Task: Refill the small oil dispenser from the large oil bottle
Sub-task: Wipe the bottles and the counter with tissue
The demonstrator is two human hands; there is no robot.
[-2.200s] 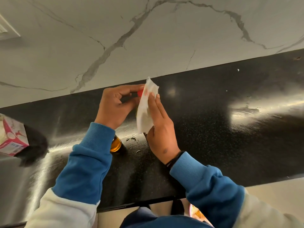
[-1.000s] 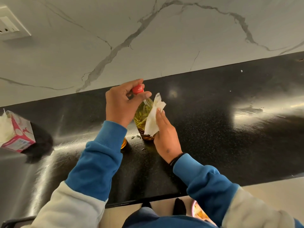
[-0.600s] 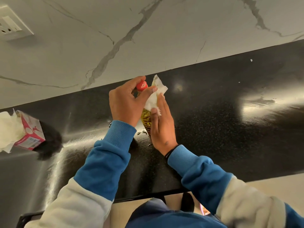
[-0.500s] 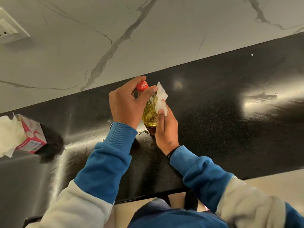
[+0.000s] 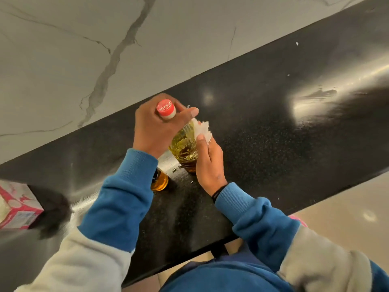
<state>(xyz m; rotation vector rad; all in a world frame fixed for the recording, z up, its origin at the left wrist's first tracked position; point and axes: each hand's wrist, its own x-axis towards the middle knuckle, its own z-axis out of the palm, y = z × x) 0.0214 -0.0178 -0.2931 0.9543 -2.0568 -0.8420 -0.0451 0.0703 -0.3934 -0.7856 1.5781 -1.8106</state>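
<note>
I see large oil bottle upright between hands: left hand grips neck below red cap; right hand presses tissue to its side; small oil dispenser under left wrist.

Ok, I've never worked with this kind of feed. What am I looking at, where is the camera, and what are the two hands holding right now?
There is no machine here: a person in blue and grey sleeves works with bare hands. The single picture comes from a wide-angle camera worn on the head, looking forward and down, so the arms enter from the bottom.

The surface is a dark, glossy counter against a marbled wall. The left hand grips the large oil bottle near its red cap. The right hand presses a white tissue against the bottle's side, apparently wiping it. A few droplets lie by the bottle's base.

Partly hidden behind the left sleeve stands the small oil dispenser, holding amber oil. At the left edge sits a pink tissue box.
</note>
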